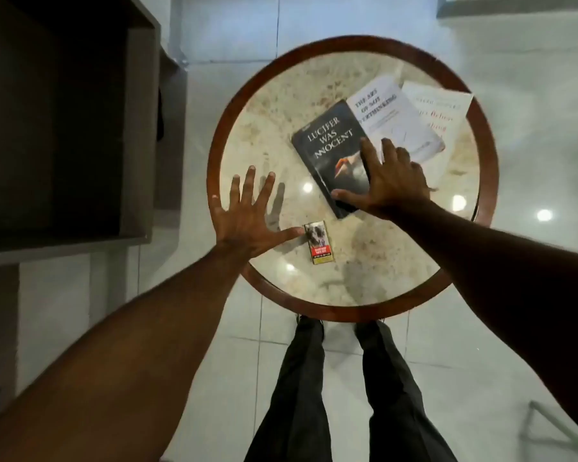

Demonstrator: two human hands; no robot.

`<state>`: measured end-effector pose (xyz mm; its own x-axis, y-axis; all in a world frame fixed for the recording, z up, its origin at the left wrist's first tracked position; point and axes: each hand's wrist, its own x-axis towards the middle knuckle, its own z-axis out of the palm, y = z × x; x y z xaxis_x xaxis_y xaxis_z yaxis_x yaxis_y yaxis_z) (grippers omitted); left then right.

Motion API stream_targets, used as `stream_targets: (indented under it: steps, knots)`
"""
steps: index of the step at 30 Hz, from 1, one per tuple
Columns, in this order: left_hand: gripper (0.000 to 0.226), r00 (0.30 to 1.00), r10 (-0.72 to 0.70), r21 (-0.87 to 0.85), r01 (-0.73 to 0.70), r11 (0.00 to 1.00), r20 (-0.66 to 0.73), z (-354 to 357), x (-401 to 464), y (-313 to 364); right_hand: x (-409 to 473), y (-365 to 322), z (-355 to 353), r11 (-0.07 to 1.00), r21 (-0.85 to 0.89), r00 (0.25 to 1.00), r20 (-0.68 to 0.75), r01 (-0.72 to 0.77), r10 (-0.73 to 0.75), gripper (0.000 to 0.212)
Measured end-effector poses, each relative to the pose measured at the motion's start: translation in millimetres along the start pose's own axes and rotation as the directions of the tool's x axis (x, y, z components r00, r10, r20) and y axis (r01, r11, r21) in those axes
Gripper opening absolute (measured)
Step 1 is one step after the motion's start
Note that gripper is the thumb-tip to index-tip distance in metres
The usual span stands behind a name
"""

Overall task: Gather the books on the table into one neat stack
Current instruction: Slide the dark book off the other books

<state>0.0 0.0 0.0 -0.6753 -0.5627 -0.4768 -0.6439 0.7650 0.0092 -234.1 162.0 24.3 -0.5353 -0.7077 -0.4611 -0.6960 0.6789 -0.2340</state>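
Three books lie fanned on the round table (314,61). The black book "Lucifer Was Innocent" (327,145) is nearest, overlapping a white book (391,118), which overlaps a cream book with red lettering (444,111) at the far right. My right hand (387,181) rests spread over the black book's lower right corner, fingers reaching onto the white book, thumb along the black book's near edge. My left hand (251,215) lies flat and spread on the tabletop to the left, holding nothing, thumb tip touching a small pack.
A small cigarette pack (319,243) lies near the table's front. A dark wooden shelf unit (80,128) stands to the left. My legs (341,395) stand at the table's front edge on a pale tiled floor (481,361).
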Motion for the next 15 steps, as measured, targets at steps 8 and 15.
stream_targets:
  steps: [8, 15]
  knots:
    - [0.119, 1.000, 0.026, -0.038, -0.026, 0.999, 0.008, 59.6, 6.6, 6.2, 24.7, 6.3, 28.6, 0.999, 0.046, 0.995, -0.100, 0.011, -0.006, 0.106]
    - [0.095, 0.996, -0.048, -0.087, 0.041, 0.995, -0.081, 104.0, 6.1, 14.6, 52.9, 9.1, 30.8, 0.921, 0.349, 0.960, -0.149, -0.172, 0.236, 0.064]
